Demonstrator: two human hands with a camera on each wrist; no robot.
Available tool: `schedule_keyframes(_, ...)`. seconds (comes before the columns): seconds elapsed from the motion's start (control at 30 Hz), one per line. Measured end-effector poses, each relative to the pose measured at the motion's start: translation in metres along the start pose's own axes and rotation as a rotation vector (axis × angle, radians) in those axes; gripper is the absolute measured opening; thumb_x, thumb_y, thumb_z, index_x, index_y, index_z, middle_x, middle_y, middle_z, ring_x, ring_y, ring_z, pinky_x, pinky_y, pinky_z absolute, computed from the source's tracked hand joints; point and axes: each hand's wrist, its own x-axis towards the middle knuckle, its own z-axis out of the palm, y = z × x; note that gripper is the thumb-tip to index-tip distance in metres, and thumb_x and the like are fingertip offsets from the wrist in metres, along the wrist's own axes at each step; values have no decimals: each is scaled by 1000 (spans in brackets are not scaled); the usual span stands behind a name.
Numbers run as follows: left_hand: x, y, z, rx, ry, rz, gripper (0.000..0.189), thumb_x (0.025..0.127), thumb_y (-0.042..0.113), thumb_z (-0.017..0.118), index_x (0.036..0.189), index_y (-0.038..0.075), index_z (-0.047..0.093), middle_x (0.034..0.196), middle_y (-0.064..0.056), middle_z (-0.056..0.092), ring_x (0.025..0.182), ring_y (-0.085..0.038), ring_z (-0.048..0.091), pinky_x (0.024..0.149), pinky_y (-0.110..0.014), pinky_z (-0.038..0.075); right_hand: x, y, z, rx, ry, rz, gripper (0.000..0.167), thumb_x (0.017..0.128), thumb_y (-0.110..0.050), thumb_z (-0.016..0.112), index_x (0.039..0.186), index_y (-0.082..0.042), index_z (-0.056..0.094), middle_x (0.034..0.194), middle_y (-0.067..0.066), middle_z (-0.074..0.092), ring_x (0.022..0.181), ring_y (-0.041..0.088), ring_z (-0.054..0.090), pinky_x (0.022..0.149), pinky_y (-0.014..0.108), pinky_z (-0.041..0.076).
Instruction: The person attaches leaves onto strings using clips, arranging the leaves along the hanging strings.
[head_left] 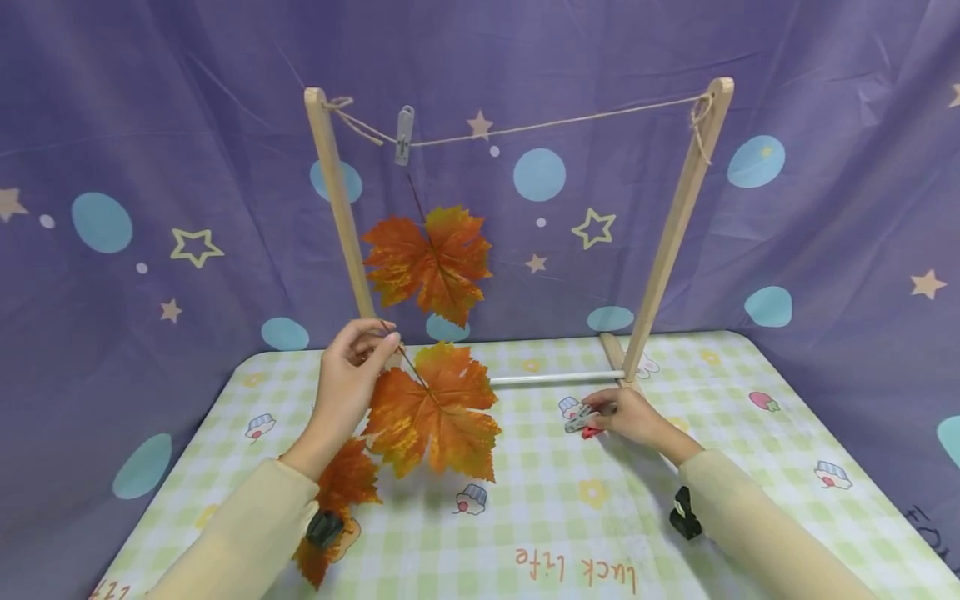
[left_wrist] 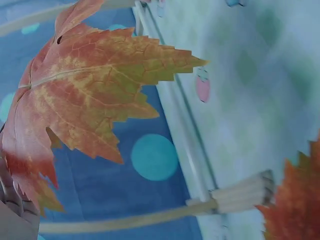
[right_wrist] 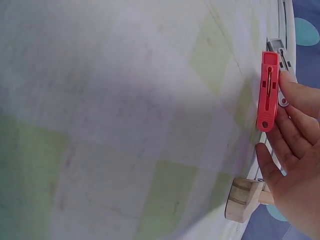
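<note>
My left hand (head_left: pixel 352 375) pinches the stem of an orange maple leaf (head_left: pixel 435 408), which hangs to its right and fills much of the left wrist view. Above it another maple leaf (head_left: pixel 431 262) hangs by its stem from a grey clothespin (head_left: pixel 403 137) on the twine (head_left: pixel 555 125). A further maple leaf (head_left: pixel 348 475) lies on the table, partly behind the left forearm. My right hand (head_left: pixel 630 414) is low over the table, thumb and fingers on a grey clothespin (head_left: pixel 579 419). A red clothespin (right_wrist: pixel 268 92) lies right beside that one, close to the fingertips.
Two wooden posts (head_left: pixel 675 229) hold the twine, and a white rod (head_left: pixel 555 378) joins them near the table. A checked cloth covers the table (head_left: pixel 540 517). Behind hangs a purple curtain (head_left: pixel 600 50). Black wrist-camera pieces (head_left: pixel 684 515) sit beneath the forearms.
</note>
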Motion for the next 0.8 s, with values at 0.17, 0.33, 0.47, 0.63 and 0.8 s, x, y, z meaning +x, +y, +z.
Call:
schedule_keyframes(0.17,5,16,14,-20,-71,3,31,99,26,63,120,2,60,96,-9,68,86,-21,60,71,-27,46,0,-1,0,-19,-2,8,32,82,4,74,113,12,67,98,20,71,86,27,66,66,25,53)
schedule_keyframes(0.33,13,27,27,-52,-127,22,29,99,25,63,119,4,60,100,-15,67,92,-23,63,75,-31,48,1,-3,0,-24,-4,13,32,83,6,73,113,12,67,98,20,71,84,26,66,64,26,53)
schedule_keyframes(0.47,19,36,36,-19,-159,32,31,99,30,64,120,6,61,102,-11,68,91,-19,63,78,-32,49,2,-2,0,-28,-6,15,32,83,6,73,114,12,67,99,20,71,86,27,67,66,26,53)
schedule_keyframes(0.63,29,46,46,26,-187,95,31,98,33,65,118,9,64,97,-6,70,84,-19,61,73,-30,46,2,-1,-1,-21,-4,17,32,85,3,73,114,12,66,101,21,70,89,29,67,67,26,53)
schedule_keyframes(0.8,38,57,53,73,-217,155,28,98,33,65,115,11,66,93,-4,71,79,-17,60,70,-30,45,0,-4,-1,-8,-9,31,32,86,2,73,115,13,66,102,21,70,91,30,67,67,26,53)
